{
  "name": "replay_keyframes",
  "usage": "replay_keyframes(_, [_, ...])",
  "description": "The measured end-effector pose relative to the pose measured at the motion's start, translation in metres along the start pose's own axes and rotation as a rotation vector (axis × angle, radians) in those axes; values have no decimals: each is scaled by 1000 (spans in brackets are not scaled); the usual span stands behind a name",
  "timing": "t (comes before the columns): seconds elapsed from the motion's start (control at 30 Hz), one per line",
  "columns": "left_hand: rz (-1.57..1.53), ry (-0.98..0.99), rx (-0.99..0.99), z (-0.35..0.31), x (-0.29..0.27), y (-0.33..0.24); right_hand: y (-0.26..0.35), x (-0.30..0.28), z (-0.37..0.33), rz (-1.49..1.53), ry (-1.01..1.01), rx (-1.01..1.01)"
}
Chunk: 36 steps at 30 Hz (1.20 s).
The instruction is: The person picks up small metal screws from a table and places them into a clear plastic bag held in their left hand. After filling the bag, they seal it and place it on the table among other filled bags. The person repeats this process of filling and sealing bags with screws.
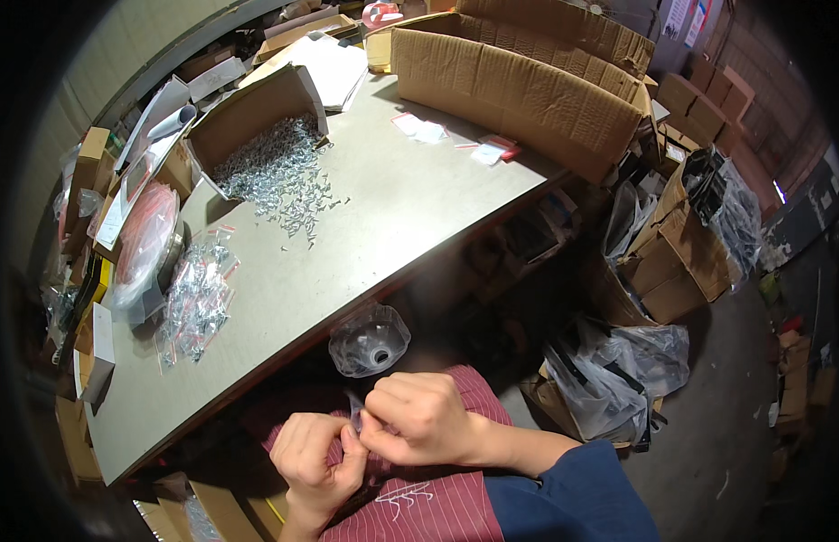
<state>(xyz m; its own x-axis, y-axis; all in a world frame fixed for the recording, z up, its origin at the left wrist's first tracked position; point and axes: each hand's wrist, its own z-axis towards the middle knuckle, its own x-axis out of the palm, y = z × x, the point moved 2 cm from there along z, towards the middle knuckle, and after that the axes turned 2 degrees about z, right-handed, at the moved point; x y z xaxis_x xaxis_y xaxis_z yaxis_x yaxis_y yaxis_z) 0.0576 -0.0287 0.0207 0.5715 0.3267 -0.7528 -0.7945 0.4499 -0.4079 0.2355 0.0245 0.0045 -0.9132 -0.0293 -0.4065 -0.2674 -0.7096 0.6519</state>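
Observation:
My left hand (pixel 308 454) and my right hand (pixel 422 417) are close together over my lap, just below the table's near edge. Both are closed, thumbs and fingertips pinching a small clear plastic bag (pixel 355 405) between them. Only a sliver of it shows; the fingers cover the rest, and I cannot see whether anything is inside. Just beyond the hands, at the table edge, is a clear plastic funnel-like piece (pixel 369 340) with a round hole. Loose metal screws (pixel 273 172) spill from an open cardboard box (pixel 253 101) onto the table (pixel 383 212).
Filled small bags (pixel 198 294) lie in a pile at the table's left. Flat red-edged bags (pixel 421 129) are near the long cardboard box (pixel 519 99) at the back. Cartons with plastic liners (pixel 618 366) stand on the floor to the right.

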Motion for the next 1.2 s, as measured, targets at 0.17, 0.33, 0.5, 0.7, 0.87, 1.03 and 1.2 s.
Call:
replay_keyframes(0.17, [-32,19,22,18,-3,-10,-11,0,-4,327,101,280])
replay_keyframes(0.33, [-54,23,138,13,3,1,-10,-5,-2,427,159,289])
replay_keyframes(0.5, [-145,75,62,9,4,9,-11,-15,2,264,220,197])
replay_keyframes(0.7, [-406,258,-40,3,3,18,3,-31,9,205,291,-190])
replay_keyframes(0.87, [-736,477,-300,5,0,18,0,-31,4,292,323,-127])
replay_keyframes(1.03, [-1210,471,-708,-10,7,20,-4,-28,6,344,269,-39])
replay_keyframes(1.2, [-1353,217,-833,-20,13,34,-4,-31,9,234,245,-14])
